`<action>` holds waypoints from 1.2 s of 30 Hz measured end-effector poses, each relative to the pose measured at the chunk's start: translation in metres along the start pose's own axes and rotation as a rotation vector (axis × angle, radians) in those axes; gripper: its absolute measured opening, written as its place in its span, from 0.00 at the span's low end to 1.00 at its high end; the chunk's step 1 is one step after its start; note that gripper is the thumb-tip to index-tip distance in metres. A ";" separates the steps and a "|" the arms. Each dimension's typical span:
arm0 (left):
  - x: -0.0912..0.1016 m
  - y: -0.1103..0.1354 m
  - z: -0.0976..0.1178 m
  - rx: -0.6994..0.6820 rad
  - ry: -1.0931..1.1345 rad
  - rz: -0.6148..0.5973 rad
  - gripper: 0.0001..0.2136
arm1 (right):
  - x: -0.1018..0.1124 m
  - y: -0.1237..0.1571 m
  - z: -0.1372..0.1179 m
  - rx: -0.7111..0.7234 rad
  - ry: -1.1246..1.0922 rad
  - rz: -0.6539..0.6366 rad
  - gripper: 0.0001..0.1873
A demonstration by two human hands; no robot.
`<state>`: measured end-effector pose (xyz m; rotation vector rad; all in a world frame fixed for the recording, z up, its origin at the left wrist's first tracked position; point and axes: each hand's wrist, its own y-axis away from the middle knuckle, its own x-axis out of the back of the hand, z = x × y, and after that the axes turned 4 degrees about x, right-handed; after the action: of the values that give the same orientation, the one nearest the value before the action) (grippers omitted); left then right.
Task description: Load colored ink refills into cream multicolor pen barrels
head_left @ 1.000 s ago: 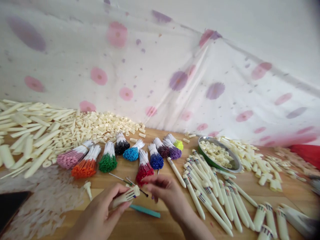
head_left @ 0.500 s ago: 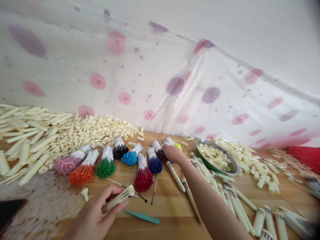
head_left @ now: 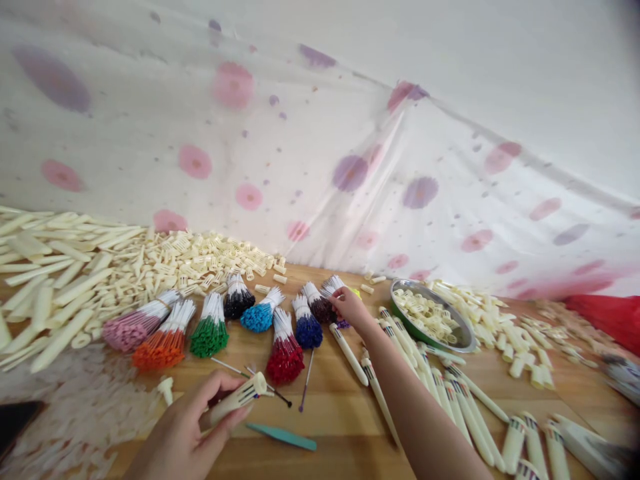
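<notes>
My left hand (head_left: 190, 427) is closed round a cream pen barrel (head_left: 235, 399) at the front, its slotted end pointing right, with thin refills sticking out of it. My right hand (head_left: 350, 308) reaches far over the wooden table (head_left: 340, 427) and pinches at the purple refill bundle (head_left: 343, 323); what its fingertips hold is too small to tell. Bundles of refills stand in a row: pink (head_left: 127, 328), orange (head_left: 160, 345), green (head_left: 210, 330), black (head_left: 235, 300), light blue (head_left: 260, 315), red (head_left: 285, 357), dark blue (head_left: 306, 328).
Cream barrels and small clips are heaped at the left (head_left: 65, 267). A metal bowl (head_left: 460, 347) of clips sits at the right beside rows of assembled pens (head_left: 450, 400). A teal strip (head_left: 283, 436) and a loose refill (head_left: 305, 387) lie in front. A flowered plastic sheet (head_left: 300, 167) hangs behind.
My right hand left the barrel and stretched out to the far refill bundles, where it now pinches at the purple one. The left hand stays put, still holding the barrel.
</notes>
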<state>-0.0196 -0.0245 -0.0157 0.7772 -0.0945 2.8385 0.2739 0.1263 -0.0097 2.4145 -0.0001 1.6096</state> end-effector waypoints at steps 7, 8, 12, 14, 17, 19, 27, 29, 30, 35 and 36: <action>-0.001 -0.001 -0.002 -0.014 -0.009 -0.009 0.07 | 0.009 0.011 -0.008 0.037 0.159 0.057 0.14; -0.001 -0.001 -0.002 -0.014 -0.011 -0.010 0.07 | 0.011 0.010 -0.011 0.040 0.185 0.061 0.14; -0.001 -0.001 -0.002 -0.024 -0.011 -0.013 0.07 | 0.011 0.000 -0.026 0.060 0.256 0.019 0.15; -0.002 -0.001 -0.003 -0.039 -0.013 0.008 0.07 | 0.009 -0.005 -0.034 0.069 0.272 -0.024 0.15; -0.001 -0.001 -0.006 -0.061 -0.016 0.051 0.06 | 0.003 -0.008 -0.043 0.085 0.284 -0.041 0.15; -0.001 0.000 -0.007 -0.072 -0.016 0.054 0.06 | 0.001 -0.006 -0.044 0.111 0.283 -0.012 0.15; -0.001 0.000 -0.006 -0.099 0.032 0.058 0.05 | -0.014 0.008 -0.038 0.277 0.264 0.307 0.16; -0.001 0.001 -0.004 -0.104 0.030 0.068 0.05 | -0.020 0.012 -0.036 0.343 0.231 0.315 0.14; 0.000 0.001 -0.004 -0.105 0.031 0.070 0.06 | -0.022 0.014 -0.033 0.382 0.207 0.301 0.14; 0.000 0.000 -0.003 -0.103 0.043 0.050 0.06 | -0.005 0.016 -0.013 0.416 0.055 0.242 0.12; 0.000 0.000 -0.004 -0.101 0.036 0.046 0.06 | 0.000 0.015 -0.008 0.384 0.040 0.245 0.13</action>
<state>-0.0210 -0.0238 -0.0189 0.7114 -0.2508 2.8633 0.2643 0.1133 -0.0034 2.7570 0.0228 1.9157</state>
